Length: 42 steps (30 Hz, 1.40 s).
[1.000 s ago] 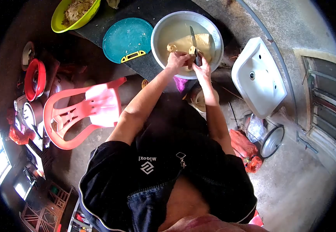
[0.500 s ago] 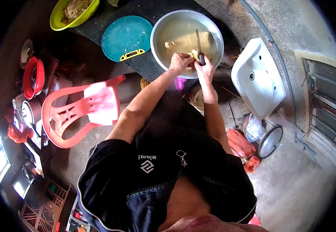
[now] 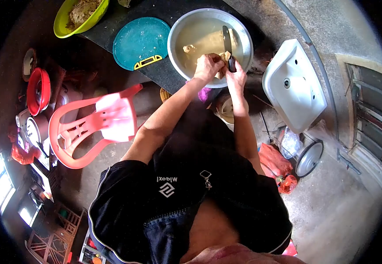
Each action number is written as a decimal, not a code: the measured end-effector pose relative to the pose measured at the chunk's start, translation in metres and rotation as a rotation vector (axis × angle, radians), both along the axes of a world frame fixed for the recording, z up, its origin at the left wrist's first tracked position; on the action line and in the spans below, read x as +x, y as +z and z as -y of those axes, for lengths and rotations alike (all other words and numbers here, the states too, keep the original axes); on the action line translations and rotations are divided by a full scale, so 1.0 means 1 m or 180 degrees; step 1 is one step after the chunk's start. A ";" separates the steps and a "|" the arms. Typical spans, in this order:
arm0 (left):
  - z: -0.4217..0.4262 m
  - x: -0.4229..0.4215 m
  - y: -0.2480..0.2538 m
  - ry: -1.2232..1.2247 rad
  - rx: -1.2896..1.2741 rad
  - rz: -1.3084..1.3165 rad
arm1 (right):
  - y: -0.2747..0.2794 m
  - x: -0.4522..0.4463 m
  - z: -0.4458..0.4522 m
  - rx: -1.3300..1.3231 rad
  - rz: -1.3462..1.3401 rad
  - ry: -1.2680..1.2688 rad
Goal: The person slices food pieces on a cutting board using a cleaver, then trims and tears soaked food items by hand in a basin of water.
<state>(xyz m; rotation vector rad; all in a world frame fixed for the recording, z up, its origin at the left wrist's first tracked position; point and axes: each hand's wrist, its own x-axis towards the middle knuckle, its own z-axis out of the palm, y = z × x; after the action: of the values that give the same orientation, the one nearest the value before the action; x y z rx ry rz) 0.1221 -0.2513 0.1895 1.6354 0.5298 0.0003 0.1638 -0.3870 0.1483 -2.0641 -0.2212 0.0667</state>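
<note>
A small pale piece (image 3: 225, 56) is held over the near part of a metal basin (image 3: 172, 49), in the narrow gap between the two hands. It lies just to the right of and ahead of the left hand (image 3: 207, 67), by whose bent fingers it is pinched, and that hand appears to be the nearer one. The right hand (image 3: 236, 78) is wrapped around the dark handle of a knife (image 3: 227, 41), whose long axis runs forward from that hand and leans slightly left. The blade is set beside the piece, on its right; whether the edge touches it cannot be told. The piece's own long axis cannot be made out, as it is partly covered by the fingers. It looks yellowish-tan, uneven and lumpy. Ahead of both hands, a larger pale chunk (image 3: 213, 42) is seen in cloudy water, and a small pale lump (image 3: 189, 48) is seen ahead and left of the left hand. Farther left of that hand, a teal board (image 3: 138, 42) is laid on the dark tabletop (image 3: 163, 75).
</note>
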 end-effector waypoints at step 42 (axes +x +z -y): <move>0.040 -0.004 -0.032 -0.0075 0.0300 0.0080 | 0.062 -0.023 0.020 -0.0439 -0.0739 -0.0179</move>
<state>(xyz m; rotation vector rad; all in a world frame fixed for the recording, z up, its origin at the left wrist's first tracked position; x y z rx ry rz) 0.1178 -0.2917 0.1576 1.7315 0.4976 0.0286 0.1410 -0.4066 0.2100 -2.1767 -0.0152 0.2925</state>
